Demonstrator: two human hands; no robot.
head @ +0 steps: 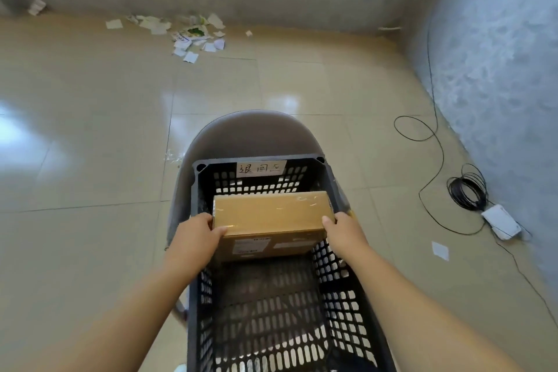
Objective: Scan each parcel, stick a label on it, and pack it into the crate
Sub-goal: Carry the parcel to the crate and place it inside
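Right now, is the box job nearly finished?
The parcel already wears a label, so that step looks done. The left hand and right hand hold it at the far end of the crate. Letting go is left; no other parcels are in view.

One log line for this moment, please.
step: packing | left hand: grips parcel | right hand: grips parcel | parcel: inside crate, far end

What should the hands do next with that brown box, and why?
Probably lower the parcel straight down to the floor of the black crate. The left hand and right hand grip its two ends near the crate's far wall, and the mesh floor that shows looks bare, so nothing seems to block it.
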